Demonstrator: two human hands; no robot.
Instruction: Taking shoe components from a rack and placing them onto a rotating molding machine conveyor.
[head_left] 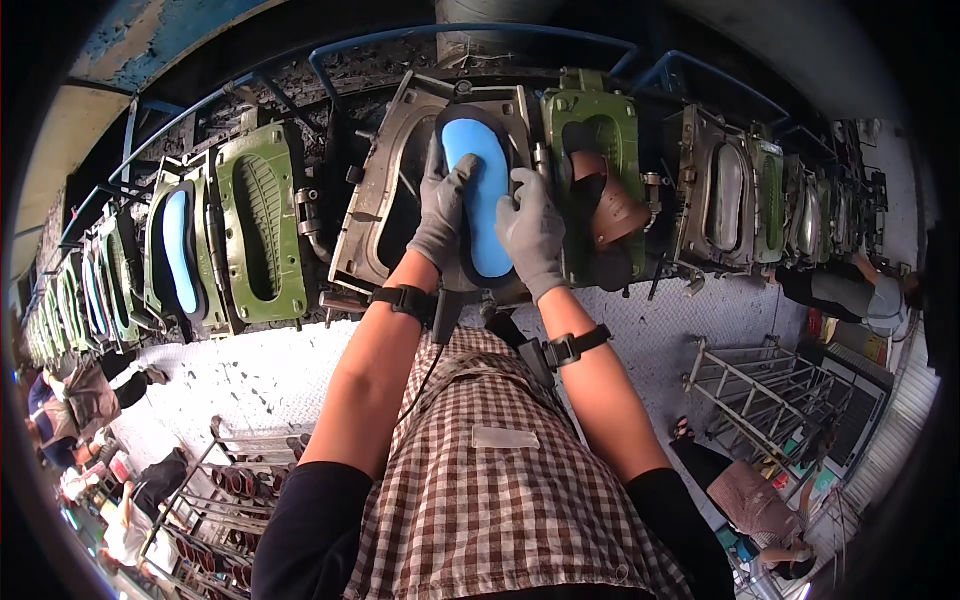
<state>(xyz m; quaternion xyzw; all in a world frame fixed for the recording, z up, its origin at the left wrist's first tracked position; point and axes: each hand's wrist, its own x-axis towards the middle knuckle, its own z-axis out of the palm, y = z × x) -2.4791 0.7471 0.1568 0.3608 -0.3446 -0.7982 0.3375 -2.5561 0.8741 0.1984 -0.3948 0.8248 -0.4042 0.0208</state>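
A shoe sole with a bright blue top [478,190] and dark rim is held toe-up over an open grey metal sole mold [368,190]. My left hand [442,212], in a grey glove, grips its left edge with the thumb lying on the blue surface. At its right edge, my right hand [533,228], gloved alike, has curled fingers against the rim. The undersides of both grips are hidden. Just right of my hands, a brown sandal upper [616,212] lies over an open green mold [625,130].
A long row of molds runs both ways; one on the left holds another blue-topped sole [182,250]. A blue rail [400,38] passes behind. Metal racks [770,385] stand behind me on both sides. Other people [760,500] are at lower right, right and lower left.
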